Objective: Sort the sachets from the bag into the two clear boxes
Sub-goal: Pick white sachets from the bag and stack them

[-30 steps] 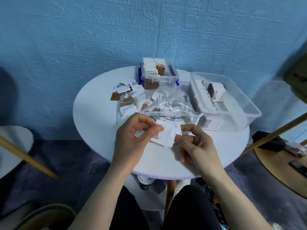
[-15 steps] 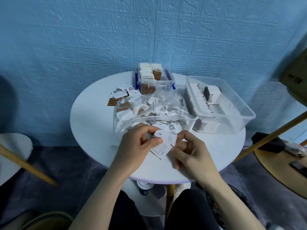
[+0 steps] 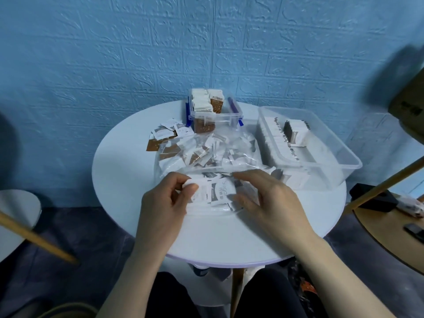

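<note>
Sachets (image 3: 213,191) sit pinched in my left grip (image 3: 169,198), a small white stack held by thumb and fingertips just above the surface (image 3: 128,180), right at the mouth of the bag (image 3: 206,154). My right grip (image 3: 263,198) hovers on the other side of the stack, fingers loosely curled; I can't tell whether the thumb touches the stack or anything is caught underneath.

Risks, as I judge them: the stack looks fanned, so a loose pinch could let one slide out onto the surface. These are white, and I'd guess they belong in the big box (image 3: 321,154) beyond my right grip, where white ones stand in rows; a careless drop could topple those rows. The small box (image 3: 213,115), beyond the bag, looks packed full, so a wrong sort there may spill. Loose sachets (image 3: 164,136) lie past my left grip, easy to overlook.
</note>
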A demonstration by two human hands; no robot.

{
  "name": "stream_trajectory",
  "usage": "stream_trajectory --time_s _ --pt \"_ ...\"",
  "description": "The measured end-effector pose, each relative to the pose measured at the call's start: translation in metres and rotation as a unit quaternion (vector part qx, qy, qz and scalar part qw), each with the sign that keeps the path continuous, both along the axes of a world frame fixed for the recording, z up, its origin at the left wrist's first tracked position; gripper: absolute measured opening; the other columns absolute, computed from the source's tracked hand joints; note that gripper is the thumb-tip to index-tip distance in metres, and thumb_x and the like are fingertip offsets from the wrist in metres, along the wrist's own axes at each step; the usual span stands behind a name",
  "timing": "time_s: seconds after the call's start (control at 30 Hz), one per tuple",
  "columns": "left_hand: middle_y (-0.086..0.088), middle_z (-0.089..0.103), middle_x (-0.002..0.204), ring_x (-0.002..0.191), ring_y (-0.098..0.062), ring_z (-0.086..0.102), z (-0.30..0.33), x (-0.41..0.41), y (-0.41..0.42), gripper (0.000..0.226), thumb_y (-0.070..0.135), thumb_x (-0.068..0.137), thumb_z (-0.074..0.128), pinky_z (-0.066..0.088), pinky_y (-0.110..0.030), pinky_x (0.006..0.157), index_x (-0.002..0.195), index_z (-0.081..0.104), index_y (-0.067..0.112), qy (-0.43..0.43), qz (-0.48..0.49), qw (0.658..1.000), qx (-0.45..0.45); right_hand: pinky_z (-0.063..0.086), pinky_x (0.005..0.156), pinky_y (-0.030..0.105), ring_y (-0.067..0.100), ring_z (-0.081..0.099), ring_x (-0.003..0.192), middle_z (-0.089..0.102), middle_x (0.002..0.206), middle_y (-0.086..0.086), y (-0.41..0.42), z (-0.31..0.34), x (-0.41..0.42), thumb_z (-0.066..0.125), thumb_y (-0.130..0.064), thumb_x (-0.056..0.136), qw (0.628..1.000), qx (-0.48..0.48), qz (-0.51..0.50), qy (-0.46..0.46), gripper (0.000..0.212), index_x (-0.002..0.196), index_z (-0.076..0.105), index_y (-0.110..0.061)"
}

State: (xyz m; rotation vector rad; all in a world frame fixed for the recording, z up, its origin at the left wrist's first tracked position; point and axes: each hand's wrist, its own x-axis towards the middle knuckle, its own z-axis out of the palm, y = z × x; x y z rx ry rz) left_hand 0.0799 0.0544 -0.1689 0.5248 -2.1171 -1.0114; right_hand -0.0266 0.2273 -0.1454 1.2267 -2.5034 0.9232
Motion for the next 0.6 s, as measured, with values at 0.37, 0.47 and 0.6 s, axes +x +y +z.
stream_trajectory --time_s 0.37,0.47,0.6 --pt "0.016 0.064 0.059 0.047 -0.007 0.06 -0.0001 0.0019 -0.0018 0.018 0.028 0.082 0.072 0.045 -0.009 0.05 0.08 0.055 0.029 0.015 -0.002 0.998 0.063 0.048 0.069 0.034 0.004 0.05 0.072 0.047 0.116 -0.018 -0.006 0.0042 -0.0056 0.073 -0.036 0.081 0.993 0.086 0.075 0.005 0.054 0.13 0.052 -0.037" --pt "0.015 0.063 0.056 0.044 -0.007 0.058 0.0002 0.0016 -0.0008 0.022 0.027 0.081 0.073 0.043 -0.009 0.049 0.075 0.052 0.027 0.017 0.002 0.997 0.077 0.05 0.071 0.032 0.009 0.062 0.085 0.052 0.124 -0.02 -0.0029 0.0055 -0.0056 0.068 -0.047 0.082 0.99 0.124 0.054 0.046 0.042 0.122 0.06 -0.039" --pt "0.012 0.061 0.052 0.045 -0.006 0.058 0.0 0.0017 -0.0006 0.022 0.027 0.083 0.071 0.042 -0.008 0.049 0.073 0.052 0.022 0.011 0.0 0.997 0.071 0.054 0.072 0.031 0.009 0.065 0.1 0.064 0.121 -0.016 -0.001 0.0035 -0.0032 0.063 -0.052 0.084 0.993 0.068 0.045 0.089 0.029 0.106 0.071 -0.035"
